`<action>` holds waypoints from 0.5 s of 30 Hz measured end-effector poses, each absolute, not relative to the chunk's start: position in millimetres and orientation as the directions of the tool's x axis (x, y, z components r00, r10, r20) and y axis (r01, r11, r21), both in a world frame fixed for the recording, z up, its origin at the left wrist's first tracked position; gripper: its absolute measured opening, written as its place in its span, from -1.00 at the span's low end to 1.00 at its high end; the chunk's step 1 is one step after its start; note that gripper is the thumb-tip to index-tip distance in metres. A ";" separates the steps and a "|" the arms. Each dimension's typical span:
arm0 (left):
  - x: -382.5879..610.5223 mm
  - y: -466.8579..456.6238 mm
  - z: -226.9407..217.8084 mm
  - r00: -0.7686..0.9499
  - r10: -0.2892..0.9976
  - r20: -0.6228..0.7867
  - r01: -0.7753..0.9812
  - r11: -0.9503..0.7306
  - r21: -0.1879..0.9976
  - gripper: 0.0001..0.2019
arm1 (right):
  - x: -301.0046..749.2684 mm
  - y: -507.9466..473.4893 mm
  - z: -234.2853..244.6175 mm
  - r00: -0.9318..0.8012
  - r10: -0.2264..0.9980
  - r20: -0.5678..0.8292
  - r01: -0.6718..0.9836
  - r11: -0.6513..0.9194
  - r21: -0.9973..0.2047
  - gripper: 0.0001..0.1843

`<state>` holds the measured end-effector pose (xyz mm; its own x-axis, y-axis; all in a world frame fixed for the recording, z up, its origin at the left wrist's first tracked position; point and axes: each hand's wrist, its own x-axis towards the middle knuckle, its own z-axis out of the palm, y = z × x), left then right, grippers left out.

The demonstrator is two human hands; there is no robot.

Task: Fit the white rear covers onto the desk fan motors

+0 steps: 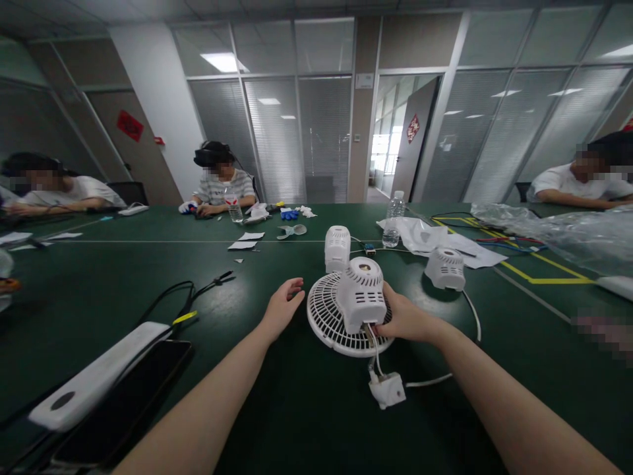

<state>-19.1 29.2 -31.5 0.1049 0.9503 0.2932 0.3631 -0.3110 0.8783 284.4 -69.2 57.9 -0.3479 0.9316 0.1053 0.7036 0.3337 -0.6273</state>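
A white fan motor housing [362, 297] with vent slots stands on a round white fan grille [324, 315] lying on the table. My right hand [409, 318] grips the housing from its right side, thumb near its lower front edge and fingers partly hidden behind it. Just left of the grille, my left hand [283, 307] is open, fingers apart, holding nothing. White wires run from the underside of the housing to a small white box [388, 390] on the table in front. Another white housing [337, 247] stands behind the grille, and a third housing [445, 268] sits to the right.
To the left lie a white power strip [99, 376] and a black phone [128, 402] among cables. A water bottle [394, 220] and crumpled white sheet [420, 236] are behind; clear plastic wrap [558, 231] covers the far right. Several people sit around the green table [277, 422].
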 end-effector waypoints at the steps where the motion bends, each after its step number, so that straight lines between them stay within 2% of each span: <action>1: -19.3 29.2 -31.4 0.105 0.951 0.292 0.361 -0.310 0.880 -0.61 | 286.7 -72.3 59.8 -0.343 0.934 0.100 0.711 0.328 -0.623 -0.10; 9: -18.5 28.2 -28.3 0.139 0.952 0.272 0.371 -0.304 0.878 -0.61 | 347.3 -118.5 59.6 -0.207 0.978 0.010 0.805 0.176 -0.567 -0.07; 11: -18.9 27.7 -27.9 0.151 0.952 0.267 0.377 -0.305 0.875 -0.61 | 373.8 -132.9 54.1 -0.122 0.992 -0.008 0.828 0.097 -0.553 -0.03; 13: -19.5 27.2 -27.7 0.159 0.952 0.262 0.383 -0.304 0.872 -0.61 | 402.0 -145.8 48.0 -0.034 0.998 -0.054 0.836 -0.002 -0.548 -0.07; 15: -19.9 27.2 -27.7 0.163 0.952 0.258 0.387 -0.302 0.871 -0.61 | 429.1 -156.2 42.9 0.060 0.998 -0.008 0.842 -0.055 -0.537 -0.12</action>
<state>-19.9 27.2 -27.7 0.1632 0.9522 0.2581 0.3872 -0.3024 0.8710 429.1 -156.2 42.9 0.0602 0.9982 -0.0078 0.8421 -0.0549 -0.5366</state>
